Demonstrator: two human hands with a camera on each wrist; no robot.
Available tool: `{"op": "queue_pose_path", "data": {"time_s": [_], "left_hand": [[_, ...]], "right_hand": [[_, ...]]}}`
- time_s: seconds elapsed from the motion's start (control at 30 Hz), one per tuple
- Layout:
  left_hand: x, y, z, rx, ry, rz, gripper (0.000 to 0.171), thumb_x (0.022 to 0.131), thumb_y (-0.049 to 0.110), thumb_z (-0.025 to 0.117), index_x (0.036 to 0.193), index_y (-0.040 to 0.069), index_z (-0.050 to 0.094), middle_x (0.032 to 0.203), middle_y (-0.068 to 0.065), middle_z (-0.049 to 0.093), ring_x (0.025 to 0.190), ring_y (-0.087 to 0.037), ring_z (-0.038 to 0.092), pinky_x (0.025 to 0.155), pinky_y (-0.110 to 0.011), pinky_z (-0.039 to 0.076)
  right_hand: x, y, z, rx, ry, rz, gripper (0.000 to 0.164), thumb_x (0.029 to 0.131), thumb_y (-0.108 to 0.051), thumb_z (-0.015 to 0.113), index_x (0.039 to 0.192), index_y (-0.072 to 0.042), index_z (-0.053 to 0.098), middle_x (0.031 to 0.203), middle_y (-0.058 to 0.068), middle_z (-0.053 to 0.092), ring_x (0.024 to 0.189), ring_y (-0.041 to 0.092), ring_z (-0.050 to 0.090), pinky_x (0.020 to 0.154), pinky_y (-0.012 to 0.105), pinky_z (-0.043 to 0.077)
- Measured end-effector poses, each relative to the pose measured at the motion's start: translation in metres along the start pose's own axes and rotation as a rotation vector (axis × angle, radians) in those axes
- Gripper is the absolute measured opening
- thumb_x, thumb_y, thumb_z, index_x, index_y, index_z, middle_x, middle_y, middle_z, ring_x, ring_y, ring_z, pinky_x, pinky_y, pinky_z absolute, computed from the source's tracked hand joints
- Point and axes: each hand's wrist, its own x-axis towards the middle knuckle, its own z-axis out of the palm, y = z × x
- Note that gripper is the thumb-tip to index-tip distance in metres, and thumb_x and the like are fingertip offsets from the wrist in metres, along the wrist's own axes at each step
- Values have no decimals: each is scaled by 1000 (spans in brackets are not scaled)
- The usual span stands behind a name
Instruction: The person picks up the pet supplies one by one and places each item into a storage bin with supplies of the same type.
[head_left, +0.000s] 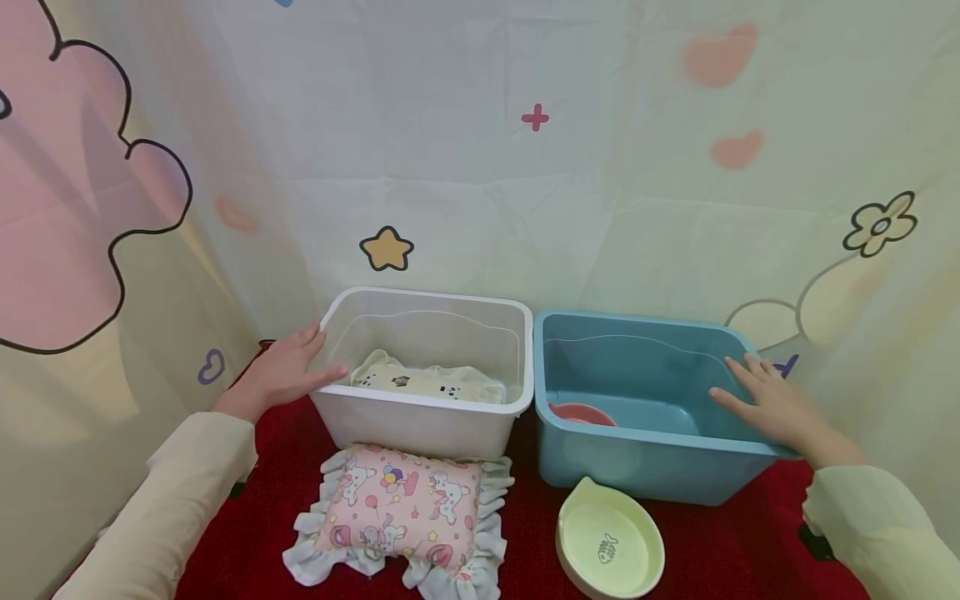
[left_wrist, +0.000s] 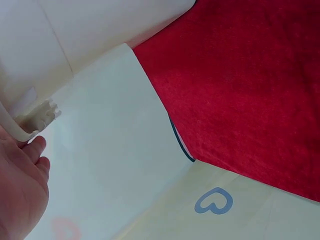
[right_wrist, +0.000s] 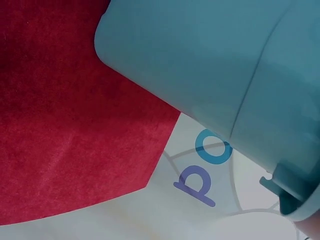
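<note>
My left hand (head_left: 279, 373) touches the left end of a white plastic bin (head_left: 420, 425), fingers extended along the rim and thumb over its front corner. A cream cloth with small dark prints (head_left: 427, 382) lies inside. My right hand (head_left: 776, 404) rests at the right end of a blue plastic bin (head_left: 637, 462), its fingers spread over the rim. A pink round item (head_left: 583, 412) sits inside, partly hidden by the front wall. In the left wrist view, fingers (left_wrist: 37, 150) show just under the white rim. Only a sliver of the right hand appears in the right wrist view.
In front of the white bin lies a pink unicorn-print pillow (head_left: 408, 504) with ruffled edges. A pale yellow bowl (head_left: 609, 542) with a pointed lip stands before the blue bin. Red cloth (head_left: 262, 492) covers the surface; a printed curtain (head_left: 450, 167) hangs behind.
</note>
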Motion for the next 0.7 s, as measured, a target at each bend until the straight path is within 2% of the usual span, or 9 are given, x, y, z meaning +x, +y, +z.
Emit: {"op": "queue_pose_path", "data": {"time_s": [0.3,0.7], "left_hand": [[-4,0,-1,-42,-5,-7,99,74,70,44,140,3,13,146,-23,9,131,-43,14,96,-64,22],[-7,1,-6,-61,-16,15,101,72,69,48,141,3,15,145,-24,14,129,-44,18,96,-63,25]], "right_hand": [[-3,-4,1,2,3,-3,79,87,-53,39,139,2,13,140,35,7,126,53,1,85,74,12],[-8,-6,3,-4,24,-21,78,87,-51,41,139,1,15,140,34,9,127,53,0,84,75,12]]}}
